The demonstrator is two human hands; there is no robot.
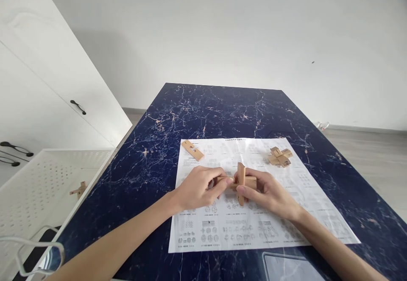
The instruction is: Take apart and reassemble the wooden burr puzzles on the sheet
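Note:
Above the middle of a printed paper sheet point(219, 240), my two hands hold wooden puzzle pieces that cross each other. My right hand point(270, 192) pinches an upright wooden puzzle piece point(241, 179), with a crosswise piece point(251, 182) running behind it. From the other side, my left hand point(203, 187) grips the left end of a crosswise piece between thumb and fingers. Fingers hide part of the joint between the pieces. At the sheet's upper left lies a loose notched wooden piece point(192, 150). An assembled wooden cross point(280, 157) rests at its upper right.
The sheet lies on a dark blue marbled table point(210, 107). To the left stand a white cabinet point(47, 73) and a perforated white surface point(34, 187) holding another small wooden cross point(79, 190). A clear-edged flat object point(291, 267) lies at the near edge.

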